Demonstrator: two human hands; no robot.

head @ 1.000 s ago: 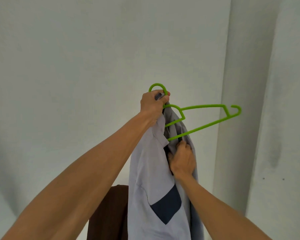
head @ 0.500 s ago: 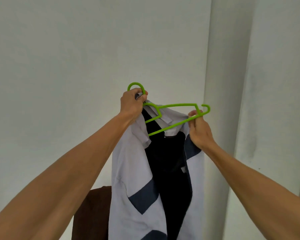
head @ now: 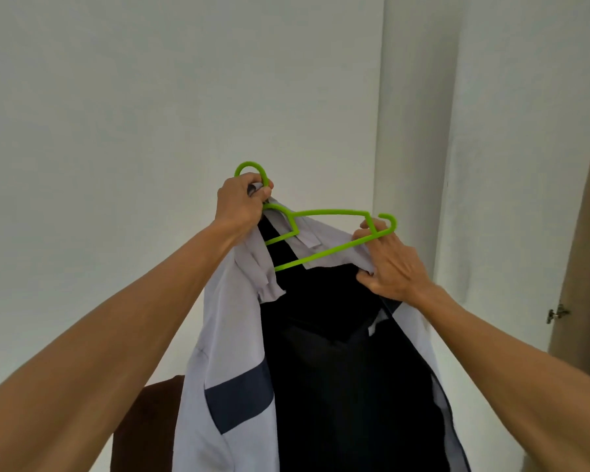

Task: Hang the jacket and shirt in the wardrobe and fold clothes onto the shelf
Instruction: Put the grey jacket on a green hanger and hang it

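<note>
Left grip (head: 241,207) was closed round the hanger (head: 334,211) neck and jacket (head: 232,335) collar, holding both aloft; right grip (head: 392,267) pinched the shoulder fabric, evidently to seat it over the hanger's end

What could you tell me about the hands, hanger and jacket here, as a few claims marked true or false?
1. The hanger is green. True.
2. The left hand grips the hanger just below its hook. True.
3. The right hand hangs free and touches nothing. False: it pinches the jacket at the shoulder, by the hanger's right end.
4. The hanger hangs on a rail. False: the left hand holds it up in front of a plain wall, and no rail is in view.
</note>
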